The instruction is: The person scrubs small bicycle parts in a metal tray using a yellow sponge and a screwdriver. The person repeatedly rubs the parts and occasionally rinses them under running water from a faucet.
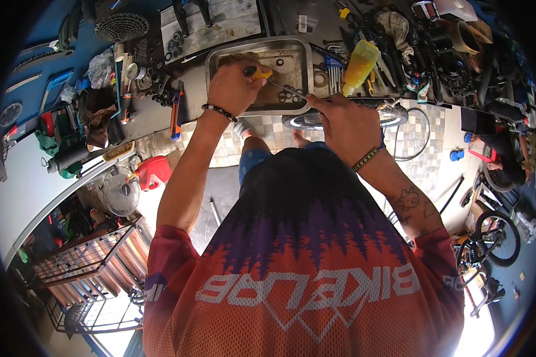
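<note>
My left hand (232,89) is closed on a tool with a yellow and black handle, which looks like a screwdriver (261,74). Its thin metal shaft slants over a shallow metal tray (308,62) toward my right hand (350,124). The right fingers are curled down by the tray's right corner, the thumb side meeting the shaft's far end; whatever else they pinch is hidden. Dirty liquid and several small dark rings (289,94) lie in the tray. Just beyond my right hand is a yellow squeeze bottle (361,65), its nozzle pointing toward me.
Tools and bike parts crowd the bench, among them a cassette (122,27) and an orange-and-black utility knife (177,113). A bicycle wheel (304,121) sits below the bench's front edge. A fan (121,190) and red jug (155,172) stand left; a bicycle (495,238) is at right.
</note>
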The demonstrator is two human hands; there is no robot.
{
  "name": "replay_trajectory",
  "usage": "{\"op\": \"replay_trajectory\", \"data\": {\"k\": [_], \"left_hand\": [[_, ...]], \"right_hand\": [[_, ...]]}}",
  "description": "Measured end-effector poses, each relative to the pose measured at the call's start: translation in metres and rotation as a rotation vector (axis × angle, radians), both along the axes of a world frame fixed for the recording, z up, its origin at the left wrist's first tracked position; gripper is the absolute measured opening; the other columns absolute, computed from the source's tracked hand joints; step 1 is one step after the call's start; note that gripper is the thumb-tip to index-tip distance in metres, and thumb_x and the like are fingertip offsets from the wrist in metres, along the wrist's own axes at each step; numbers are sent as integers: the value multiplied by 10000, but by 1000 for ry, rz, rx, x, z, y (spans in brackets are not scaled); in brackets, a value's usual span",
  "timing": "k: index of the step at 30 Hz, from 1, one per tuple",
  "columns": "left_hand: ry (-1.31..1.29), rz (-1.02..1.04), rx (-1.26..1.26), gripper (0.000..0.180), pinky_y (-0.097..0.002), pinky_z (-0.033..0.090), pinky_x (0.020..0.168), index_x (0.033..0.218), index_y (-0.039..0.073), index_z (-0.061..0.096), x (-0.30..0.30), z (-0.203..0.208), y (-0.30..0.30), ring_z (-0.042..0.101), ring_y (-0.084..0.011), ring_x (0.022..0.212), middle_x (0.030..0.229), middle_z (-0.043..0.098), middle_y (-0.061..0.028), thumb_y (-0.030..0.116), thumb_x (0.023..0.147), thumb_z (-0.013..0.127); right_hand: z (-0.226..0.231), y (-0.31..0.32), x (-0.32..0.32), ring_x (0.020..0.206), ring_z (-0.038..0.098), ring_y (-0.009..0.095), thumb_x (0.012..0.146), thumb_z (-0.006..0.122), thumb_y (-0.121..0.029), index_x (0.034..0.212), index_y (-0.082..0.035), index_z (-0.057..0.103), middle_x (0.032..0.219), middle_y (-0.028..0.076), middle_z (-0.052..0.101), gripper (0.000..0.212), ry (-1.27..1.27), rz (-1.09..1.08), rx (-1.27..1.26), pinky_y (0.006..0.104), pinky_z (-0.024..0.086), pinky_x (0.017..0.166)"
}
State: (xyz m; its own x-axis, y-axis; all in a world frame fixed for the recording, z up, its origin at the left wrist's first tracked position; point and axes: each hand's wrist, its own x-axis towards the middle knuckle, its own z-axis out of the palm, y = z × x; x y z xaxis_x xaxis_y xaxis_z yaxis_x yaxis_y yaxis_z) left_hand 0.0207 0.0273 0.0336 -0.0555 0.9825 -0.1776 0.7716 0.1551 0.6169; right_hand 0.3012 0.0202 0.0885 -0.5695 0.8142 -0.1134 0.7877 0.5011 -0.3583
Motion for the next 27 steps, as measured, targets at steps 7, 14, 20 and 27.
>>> {"op": "replay_trajectory", "data": {"k": [7,14,20,27], "left_hand": [[108,58,117,244,-447,617,872,1154,258,857,-14,-14,-5,791,-299,845,951,830,-93,215,915,845],[91,86,131,208,-435,621,848,1126,237,854,-2,-4,-5,807,-289,894,1022,832,-88,199,922,839],[-13,27,111,202,-439,618,857,1126,227,852,6,-10,-14,801,-301,892,1013,833,-79,203,927,831],[95,152,41,214,-472,621,882,1129,212,864,-17,-4,-11,794,-369,910,917,822,-156,234,919,833]], "right_hand": [[6,3,6,744,758,316,971,741,-152,1351,-249,794,909,78,719,395,31,-24,-12,458,615,658],[19,12,17,736,744,308,963,751,-148,1348,-247,790,877,73,698,400,6,-7,17,455,608,658],[20,14,15,740,749,308,961,755,-156,1336,-240,791,881,71,703,385,-7,-66,38,468,604,645],[-2,15,14,717,754,326,950,746,-161,1347,-238,786,892,88,713,407,20,-54,77,477,611,637]]}}
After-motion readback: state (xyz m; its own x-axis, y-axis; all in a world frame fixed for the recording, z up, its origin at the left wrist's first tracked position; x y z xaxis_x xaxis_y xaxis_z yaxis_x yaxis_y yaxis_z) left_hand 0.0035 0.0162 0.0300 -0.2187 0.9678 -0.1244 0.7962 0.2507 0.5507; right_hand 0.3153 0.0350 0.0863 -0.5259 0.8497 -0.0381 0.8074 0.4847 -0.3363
